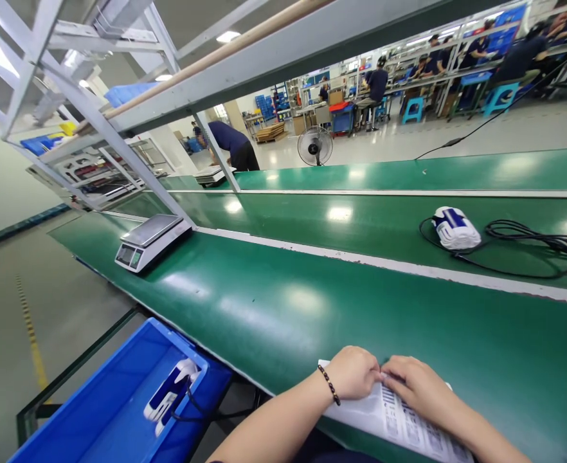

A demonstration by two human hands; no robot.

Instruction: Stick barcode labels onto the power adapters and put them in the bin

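My left hand [353, 373] and my right hand [418, 384] meet at the near edge of the green bench, fingertips pinched together on a white sheet of barcode labels [404, 427] that lies flat under them. A bead bracelet circles my left wrist. Farther off on the conveyor belt [312, 222] lies a white and blue device [454, 228] with a coiled black cable [529, 247]. A like device [170, 389] with its cable rests in the blue bin [105, 411] at my lower left.
A digital scale [151, 241] stands on the bench to the left. A grey metal frame [119, 135] rises over the line. A person in dark blue bends at the far end, a floor fan [315, 146] stands beyond, and several workers sit at far benches.
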